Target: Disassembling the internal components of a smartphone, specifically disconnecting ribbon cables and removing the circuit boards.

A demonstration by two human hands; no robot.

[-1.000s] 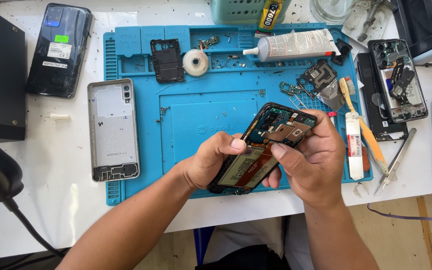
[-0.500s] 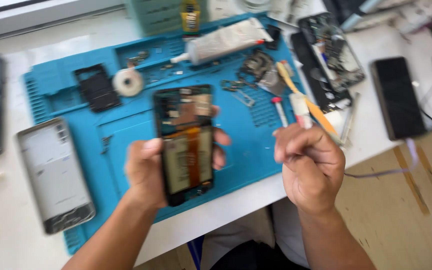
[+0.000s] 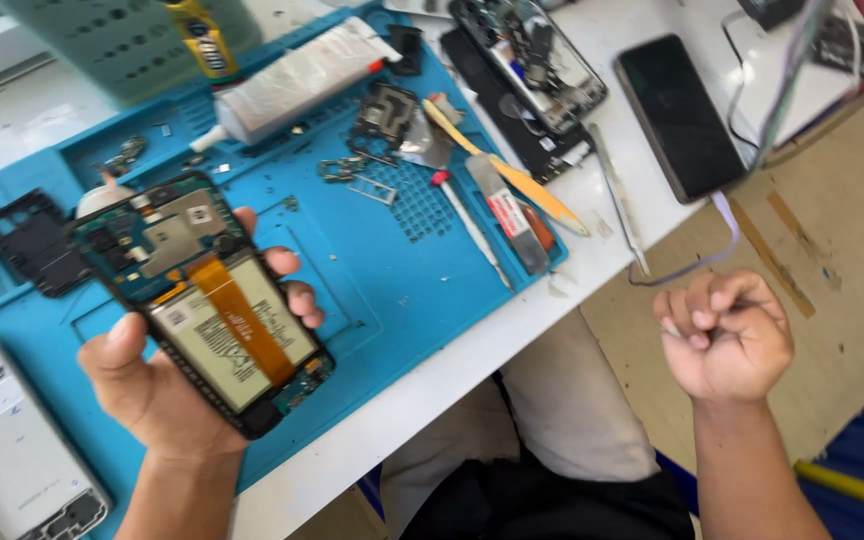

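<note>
a blue mat (image 3: 392, 270) covers most of the white table (image 3: 432, 385), littered with parts. the left hand (image 3: 167, 385) holds an opened phone (image 3: 202, 300) above the mat's near left part, back side up: thumb along its left edge, fingers curled around the right edge, palm underneath. the phone shows a pale battery with an orange ribbon cable (image 3: 242, 320) running slantwise across it, and a green board at the top. the right hand (image 3: 724, 335) is off the table's edge, out over the floor, closed into a loose fist with fingertips pressed to the thumb; whether it pinches something tiny i cannot tell. a black phone (image 3: 679, 115) lies face up at the table's far right, a gutted phone frame (image 3: 530, 60) beside it. a white back cover (image 3: 2, 440) lies at the near left corner. a white glue tube (image 3: 297, 80) lies at the mat's far side, a yellow pry tool (image 3: 507, 170) and a red-tipped screwdriver (image 3: 472, 228) to its right.
</note>
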